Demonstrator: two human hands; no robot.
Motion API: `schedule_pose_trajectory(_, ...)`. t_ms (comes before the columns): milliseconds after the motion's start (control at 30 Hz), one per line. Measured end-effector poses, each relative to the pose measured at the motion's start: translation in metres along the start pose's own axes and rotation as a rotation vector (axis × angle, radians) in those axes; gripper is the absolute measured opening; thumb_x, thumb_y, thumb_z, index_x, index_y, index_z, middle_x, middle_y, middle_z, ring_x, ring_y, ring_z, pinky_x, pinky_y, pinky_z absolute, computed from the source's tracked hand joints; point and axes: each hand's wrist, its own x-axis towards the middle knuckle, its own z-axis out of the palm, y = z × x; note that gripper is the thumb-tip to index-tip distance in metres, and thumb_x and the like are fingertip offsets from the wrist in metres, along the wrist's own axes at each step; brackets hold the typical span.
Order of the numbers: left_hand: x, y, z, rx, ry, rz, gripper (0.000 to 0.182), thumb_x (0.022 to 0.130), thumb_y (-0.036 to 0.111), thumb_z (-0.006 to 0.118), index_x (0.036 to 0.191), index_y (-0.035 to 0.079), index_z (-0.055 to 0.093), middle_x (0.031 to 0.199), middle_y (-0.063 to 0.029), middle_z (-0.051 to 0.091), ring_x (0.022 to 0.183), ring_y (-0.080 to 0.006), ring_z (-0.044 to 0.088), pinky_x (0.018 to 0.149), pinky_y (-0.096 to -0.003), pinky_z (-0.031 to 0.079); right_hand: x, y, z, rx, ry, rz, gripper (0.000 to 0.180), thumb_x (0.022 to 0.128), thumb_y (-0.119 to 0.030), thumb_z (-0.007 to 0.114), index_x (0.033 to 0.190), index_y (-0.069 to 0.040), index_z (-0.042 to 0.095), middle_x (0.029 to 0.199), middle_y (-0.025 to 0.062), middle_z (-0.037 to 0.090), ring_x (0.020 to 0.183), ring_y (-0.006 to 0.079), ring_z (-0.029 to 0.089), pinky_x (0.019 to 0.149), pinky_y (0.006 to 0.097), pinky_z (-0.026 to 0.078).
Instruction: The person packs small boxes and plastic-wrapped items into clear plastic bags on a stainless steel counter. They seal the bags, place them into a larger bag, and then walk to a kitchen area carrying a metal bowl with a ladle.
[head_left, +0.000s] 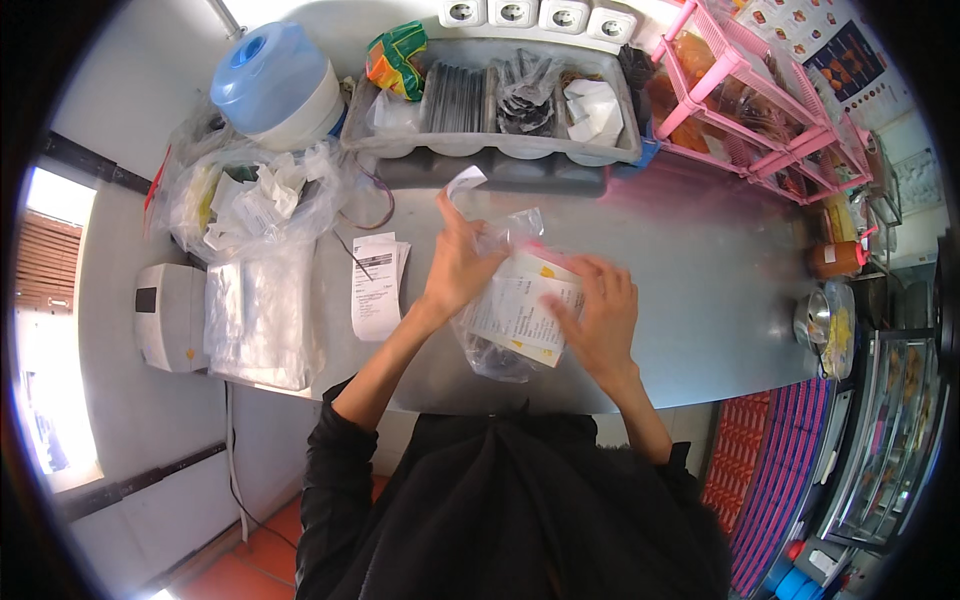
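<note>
A white and yellow box (551, 354) lies in a clear plastic bag (499, 364) on the metal counter in front of me. A printed paper slip (517, 307) covers much of its upper face. My right hand (604, 319) grips the box's right side, fingers over the far edge and thumb near the slip. At the far left corner, my left hand (459, 262) pinches the bag with its thumb against it. A curled white strip (466, 180) clings to the raised index finger of that hand. Pink shows along the box's far edge.
Several printed slips (377, 289) lie to the left, beside stacked clear bags (259, 322) and a small label printer (169, 319). A grey divided tray (491, 142) of cutlery stands behind. Pink racks (750, 112) rise at right. Crumpled paper fills a plastic bag (259, 195).
</note>
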Motion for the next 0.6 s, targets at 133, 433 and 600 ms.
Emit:
schedule_pose_trajectory(133,0.007,-0.021,0.005,-0.527,-0.017,-0.174,0.076,0.074,0.002,0.068,0.127,-0.001,0.014,0.097,-0.0204,0.061,0.084,-0.0251,0.064,0.068,-0.0328,0.053,-0.003,-0.003,-0.016,0.119,-0.268,0.131,0.058,0.069,-0.047,0.072,0.106,-0.006,0.054,0.098,0.0096,0.064,0.088,0.0246,0.058,0.078,0.0372,0.045)
schedule_pose_trajectory(433,-0.008,-0.013,0.01,-0.357,0.07,-0.042,0.078,0.07,0.0,0.072,0.124,0.0,0.017,0.105,-0.0185,0.054,0.086,-0.0247,0.062,0.068,-0.0324,0.055,0.011,0.024,-0.022,0.632,-0.626,0.383,0.055,0.071,-0.034,0.077,0.109,-0.005,0.051,0.09,0.009,0.061,0.08,0.0179,0.059,0.074,0.0313,0.048)
schedule_pose_trajectory(600,-0.013,0.0,0.012,-0.365,0.1,-0.043,0.074,0.072,0.004,0.072,0.121,0.0,0.017,0.096,-0.0188,0.058,0.082,-0.0232,0.063,0.066,-0.0312,0.055,-0.014,0.009,-0.025,0.987,-0.424,0.508,0.049,0.075,-0.024,0.074,0.111,-0.005,0.046,0.103,0.0064,0.05,0.084,0.0151,0.055,0.075,0.0286,0.047)
